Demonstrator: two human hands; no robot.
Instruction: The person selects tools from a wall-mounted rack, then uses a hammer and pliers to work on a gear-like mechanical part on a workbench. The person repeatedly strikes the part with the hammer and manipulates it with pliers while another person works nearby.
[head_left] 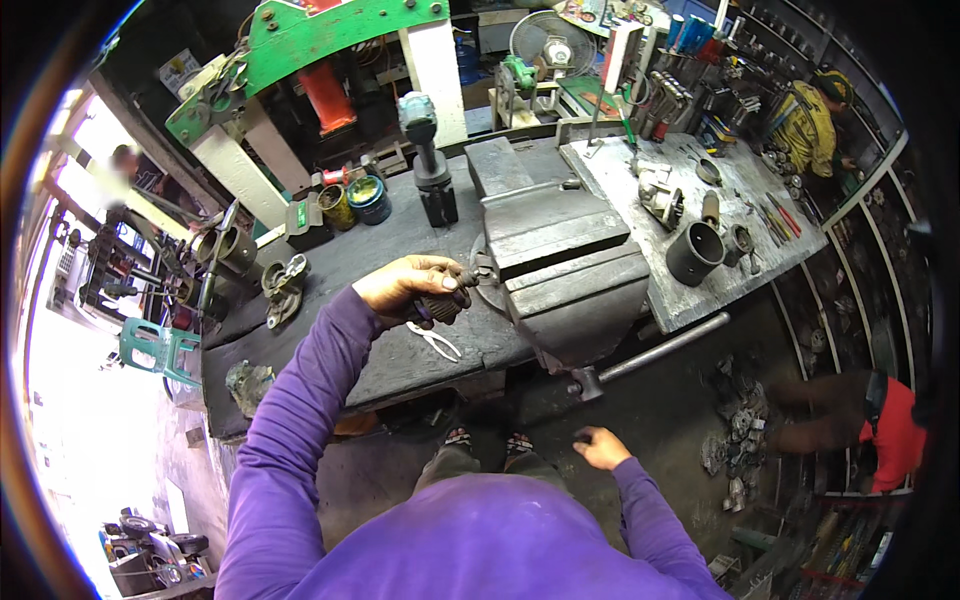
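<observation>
My left hand (408, 284) is closed around a dark, ribbed, gear-like metal part (447, 306), held over the bench just left of the jaws of a big grey vise (572, 262). The part's narrow end points toward the vise; whether they touch I cannot tell. My right hand (604, 449) hangs low at my right side, below the vise handle (665, 347). Its fingers are drawn together at a small dark spot I cannot make out. Light-handled pliers (436, 342) lie under my left hand. Behind it a cordless impact wrench (433, 175) stands upright on its battery.
Tins (368, 200) and a metal casting (286, 288) sit on the dark bench (300, 335). A green press frame (340, 38) rises behind. Right, a metal-topped table (655, 290) carries a cylinder sleeve (695, 253) and tools. A person in red (893, 432) bends by scrap parts; another wears yellow (803, 125).
</observation>
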